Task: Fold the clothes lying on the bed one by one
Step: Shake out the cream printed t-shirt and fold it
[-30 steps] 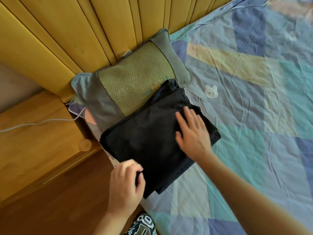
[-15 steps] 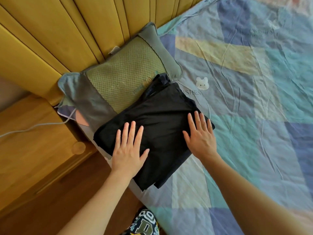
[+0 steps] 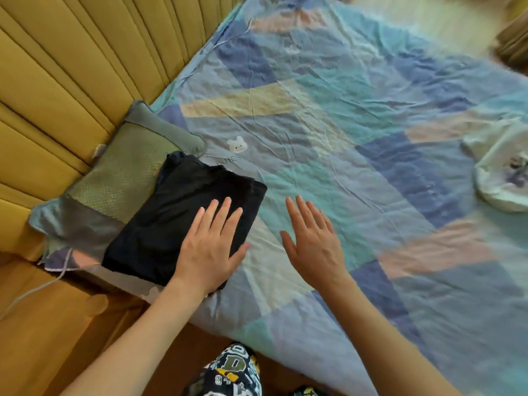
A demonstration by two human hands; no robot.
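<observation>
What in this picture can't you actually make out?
- White garment, head view: cut off by the right edge, its print blurred, so its type is unclear.
- Black folded garment: the left hand covers its near corner; too dark to tell what it is.
- Right hand: whether it touches the bedsheet or hovers is unclear.
- Small lettering beside the bear print: too small to read.

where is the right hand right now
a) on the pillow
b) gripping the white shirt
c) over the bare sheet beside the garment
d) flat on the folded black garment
c: the right hand is open with straight fingers over the sheet, clear of the folded black garment, which only the left hand presses.
</observation>
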